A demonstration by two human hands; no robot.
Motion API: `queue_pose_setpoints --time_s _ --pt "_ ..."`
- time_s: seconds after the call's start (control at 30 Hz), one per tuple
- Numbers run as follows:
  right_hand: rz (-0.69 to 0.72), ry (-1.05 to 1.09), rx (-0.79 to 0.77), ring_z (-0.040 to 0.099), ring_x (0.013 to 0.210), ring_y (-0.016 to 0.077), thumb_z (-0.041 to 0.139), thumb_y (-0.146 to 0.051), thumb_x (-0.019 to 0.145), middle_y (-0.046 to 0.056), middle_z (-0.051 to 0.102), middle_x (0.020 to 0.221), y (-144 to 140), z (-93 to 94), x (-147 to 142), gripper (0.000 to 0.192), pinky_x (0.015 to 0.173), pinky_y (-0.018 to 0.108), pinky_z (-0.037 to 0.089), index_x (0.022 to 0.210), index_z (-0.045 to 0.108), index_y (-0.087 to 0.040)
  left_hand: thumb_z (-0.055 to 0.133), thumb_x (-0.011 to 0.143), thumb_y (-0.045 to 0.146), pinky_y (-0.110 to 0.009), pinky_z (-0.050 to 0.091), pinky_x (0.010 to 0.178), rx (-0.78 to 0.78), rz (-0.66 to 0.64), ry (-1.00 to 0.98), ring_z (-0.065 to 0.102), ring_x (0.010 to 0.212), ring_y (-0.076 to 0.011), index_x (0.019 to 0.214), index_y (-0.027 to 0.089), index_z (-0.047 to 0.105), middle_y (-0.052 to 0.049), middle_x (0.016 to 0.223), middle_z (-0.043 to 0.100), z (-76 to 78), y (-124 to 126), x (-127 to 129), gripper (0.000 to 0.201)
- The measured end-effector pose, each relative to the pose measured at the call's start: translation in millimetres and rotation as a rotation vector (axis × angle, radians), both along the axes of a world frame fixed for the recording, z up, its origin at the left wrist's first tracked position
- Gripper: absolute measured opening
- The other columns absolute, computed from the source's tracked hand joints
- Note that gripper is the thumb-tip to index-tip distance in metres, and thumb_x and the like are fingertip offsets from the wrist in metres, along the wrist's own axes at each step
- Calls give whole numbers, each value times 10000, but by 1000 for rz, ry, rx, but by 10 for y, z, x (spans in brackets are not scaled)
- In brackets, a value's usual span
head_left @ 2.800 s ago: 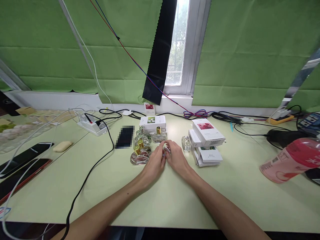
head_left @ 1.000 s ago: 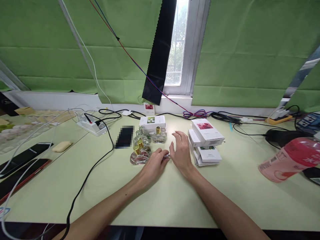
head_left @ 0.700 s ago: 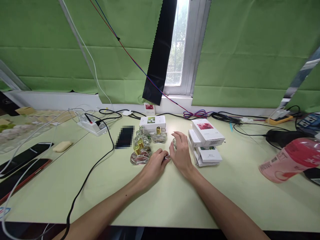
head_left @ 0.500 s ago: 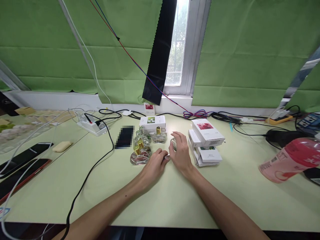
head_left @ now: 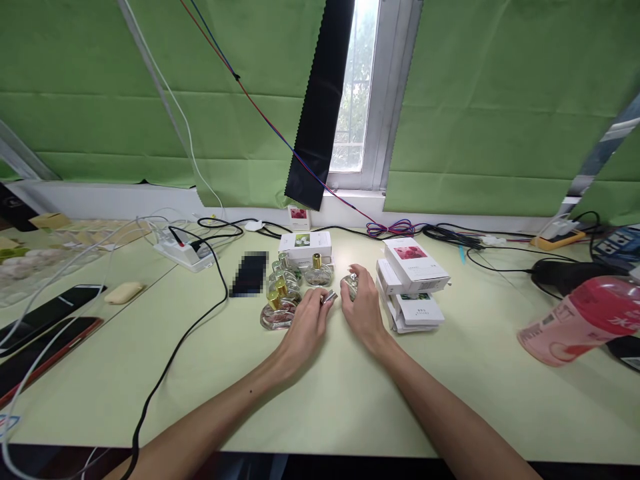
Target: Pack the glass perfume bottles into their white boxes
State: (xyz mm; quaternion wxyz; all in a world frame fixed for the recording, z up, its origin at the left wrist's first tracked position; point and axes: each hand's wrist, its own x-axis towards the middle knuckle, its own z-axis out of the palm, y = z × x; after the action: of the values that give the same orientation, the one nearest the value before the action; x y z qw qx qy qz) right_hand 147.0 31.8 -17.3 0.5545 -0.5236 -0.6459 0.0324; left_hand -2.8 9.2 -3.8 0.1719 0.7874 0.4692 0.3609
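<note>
My left hand (head_left: 306, 327) pinches a small silver cap (head_left: 329, 297) at its fingertips, just above the light green table (head_left: 325, 393). My right hand (head_left: 363, 308) is wrapped around a clear glass perfume bottle (head_left: 351, 285) next to it; the bottle is mostly hidden by the fingers. Several glass perfume bottles with gold caps (head_left: 281, 303) stand in a cluster just left of my left hand, one of them (head_left: 317, 271) further back. A stack of white perfume boxes (head_left: 414, 283) lies to the right of my right hand.
A white box (head_left: 306, 244) sits behind the bottles. A power strip (head_left: 183, 252) with black cables, a dark blurred card (head_left: 249, 273) and phones (head_left: 47, 327) lie to the left. A tipped pink bottle (head_left: 580, 320) and more cables are at the right.
My right hand reached toward the boxes, closed on the clear bottle and drew it left. My left hand lifted the silver cap off the table toward the bottle cluster.
</note>
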Motion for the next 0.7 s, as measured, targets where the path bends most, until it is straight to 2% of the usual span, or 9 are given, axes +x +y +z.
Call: queue_pose_setpoints --time_s 0.23,0.5,0.7 --pt "106 44 7 649 1097 259 529 -172 918 135 661 1152 -5 -1 -4 349 954 437 551 1266 495 -175 417 1046 322 -334 480 852 3 96 -97 626 929 -208 1114 197 540 -68 1047 657 80 -22 35 188" --pt "261 105 6 670 1074 226 540 -205 938 109 668 1106 -42 9 -32 368 923 410 577 1296 454 -203 440 1041 335 -311 500 802 12 117 -160 649 853 -189 1104 206 549 -42 977 683 145 -50 43 180" --pt "364 152 -17 690 1038 207 530 -215 946 99 671 1104 -40 -2 -54 381 919 397 587 1317 445 -209 442 1040 349 -330 517 817 22 116 -184 669 884 -199 1112 209 550 -56 1018 698 160 -56 50 191"
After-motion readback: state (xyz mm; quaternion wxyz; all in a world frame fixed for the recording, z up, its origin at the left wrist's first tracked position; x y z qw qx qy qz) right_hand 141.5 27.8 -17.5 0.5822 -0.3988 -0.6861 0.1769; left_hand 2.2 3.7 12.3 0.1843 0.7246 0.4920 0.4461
